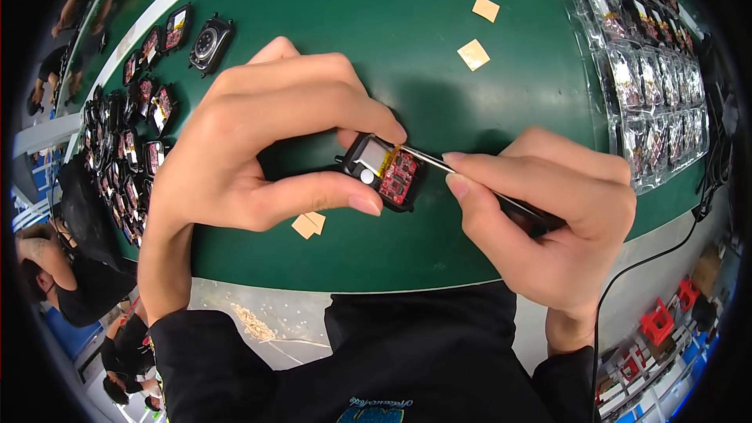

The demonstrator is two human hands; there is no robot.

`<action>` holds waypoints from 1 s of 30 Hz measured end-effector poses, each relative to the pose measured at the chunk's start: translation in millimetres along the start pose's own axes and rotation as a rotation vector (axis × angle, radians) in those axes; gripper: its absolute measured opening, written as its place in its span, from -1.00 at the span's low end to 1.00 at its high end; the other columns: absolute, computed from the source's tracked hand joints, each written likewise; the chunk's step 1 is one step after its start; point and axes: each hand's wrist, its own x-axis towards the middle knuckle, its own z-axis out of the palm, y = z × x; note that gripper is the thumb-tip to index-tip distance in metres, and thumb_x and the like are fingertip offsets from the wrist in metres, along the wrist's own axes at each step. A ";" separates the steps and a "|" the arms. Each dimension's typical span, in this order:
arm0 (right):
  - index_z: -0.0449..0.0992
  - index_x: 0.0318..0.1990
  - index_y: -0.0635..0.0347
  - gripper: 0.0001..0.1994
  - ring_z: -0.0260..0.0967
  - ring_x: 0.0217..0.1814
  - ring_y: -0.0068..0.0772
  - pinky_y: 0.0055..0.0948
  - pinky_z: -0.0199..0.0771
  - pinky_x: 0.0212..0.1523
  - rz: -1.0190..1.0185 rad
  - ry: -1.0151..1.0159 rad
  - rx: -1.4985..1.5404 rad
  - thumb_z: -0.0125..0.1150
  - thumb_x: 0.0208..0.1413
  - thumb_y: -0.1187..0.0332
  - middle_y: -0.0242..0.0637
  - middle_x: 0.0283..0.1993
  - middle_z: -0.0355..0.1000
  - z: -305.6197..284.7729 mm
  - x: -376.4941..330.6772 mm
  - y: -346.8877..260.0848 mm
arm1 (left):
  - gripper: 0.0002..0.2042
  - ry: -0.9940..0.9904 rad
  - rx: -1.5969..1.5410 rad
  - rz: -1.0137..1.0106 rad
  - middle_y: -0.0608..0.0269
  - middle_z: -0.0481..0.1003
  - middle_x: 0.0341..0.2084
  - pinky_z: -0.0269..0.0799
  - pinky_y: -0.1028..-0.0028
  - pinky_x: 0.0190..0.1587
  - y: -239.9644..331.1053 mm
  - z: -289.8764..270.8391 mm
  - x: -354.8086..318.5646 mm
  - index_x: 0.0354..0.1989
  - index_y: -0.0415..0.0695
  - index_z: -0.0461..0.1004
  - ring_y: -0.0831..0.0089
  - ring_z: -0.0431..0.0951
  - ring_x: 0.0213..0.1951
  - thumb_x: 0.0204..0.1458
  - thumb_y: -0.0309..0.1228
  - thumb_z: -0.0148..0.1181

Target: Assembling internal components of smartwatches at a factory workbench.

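Between the thumb and fingers of my left hand (pixel 258 133) is an open smartwatch case (pixel 382 172). It is black, with a red circuit board (pixel 400 178), a silvery block, a white round part and yellow tape inside. My right hand (pixel 556 211) pinches dark tweezers (pixel 501 192). Their tips reach the upper edge of the board, close to my left index fingertip. Whether the tips grip anything is too small to tell. Below the case, small tan paper squares (pixel 309 225) lie on the green table mat (pixel 360 258).
Many open watch cases (pixel 125 153) crowd the left side, near one case lying with its round sensor side up (pixel 210 45). Two more tan squares (pixel 473 55) lie farther back. Clear plastic trays (pixel 658 102) with parts stand at right. Other people (pixel 86 282) sit at left.
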 end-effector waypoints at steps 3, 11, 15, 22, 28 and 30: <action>0.84 -0.22 0.33 -0.79 0.35 -0.60 -0.62 -0.58 0.17 -0.56 -0.048 0.018 -0.013 0.50 -0.06 0.69 -0.33 -0.53 0.54 3.3 0.6 3.7 | -0.40 0.006 -0.006 0.009 0.18 0.72 -0.30 0.22 0.35 -0.14 -1.5 -0.9 0.3 -0.10 -0.24 0.77 0.33 0.64 -0.30 -0.09 0.08 0.62; 0.83 -0.23 0.34 -0.79 0.34 -0.61 -0.63 -0.58 0.15 -0.57 -0.018 -0.008 -0.011 0.50 -0.07 0.69 -0.33 -0.54 0.53 0.0 3.1 1.1 | -0.41 0.000 0.001 -0.017 0.18 0.72 -0.30 0.23 0.35 -0.13 -0.1 -2.8 -0.2 -0.10 -0.24 0.78 0.33 0.63 -0.30 -0.10 0.06 0.62; 0.82 -0.24 0.34 -0.81 0.32 -0.62 -0.64 -0.57 0.14 -0.58 -0.035 0.010 -0.021 0.49 -0.05 0.69 -0.34 -0.55 0.52 -0.8 0.4 -0.3 | -0.42 0.023 -0.033 0.002 0.18 0.71 -0.31 0.24 0.35 -0.12 1.6 0.4 1.6 -0.10 -0.23 0.78 0.34 0.63 -0.30 -0.10 0.05 0.63; 0.82 -0.23 0.34 -0.81 0.30 -0.63 -0.64 -0.56 0.12 -0.59 -0.049 0.028 0.000 0.49 -0.04 0.68 -0.34 -0.55 0.52 0.7 -2.6 -0.3 | -0.42 -0.001 -0.016 -0.019 0.26 0.70 -0.33 0.20 0.37 -0.15 1.9 -0.2 -0.6 -0.08 -0.20 0.78 0.39 0.61 -0.31 -0.17 0.00 0.69; 0.82 -0.20 0.34 -0.80 0.30 -0.64 -0.65 -0.56 0.11 -0.60 -0.049 0.057 0.040 0.51 -0.03 0.67 -0.35 -0.56 0.50 7.2 -2.4 3.9 | -0.42 -0.008 -0.009 -0.038 0.28 0.70 -0.31 0.19 0.39 -0.16 0.8 -2.7 -2.2 -0.07 -0.20 0.77 0.42 0.59 -0.33 -0.17 -0.01 0.69; 0.74 -0.25 0.31 -0.82 0.33 -0.63 -0.40 -0.37 0.26 -0.61 -0.127 0.057 0.001 0.51 -0.06 0.64 -0.34 -0.49 0.46 9.0 -0.4 6.8 | -0.42 0.011 -0.009 -0.023 0.28 0.70 -0.31 0.19 0.39 -0.17 -0.8 -2.8 -1.8 -0.07 -0.21 0.76 0.43 0.58 -0.33 -0.17 -0.01 0.69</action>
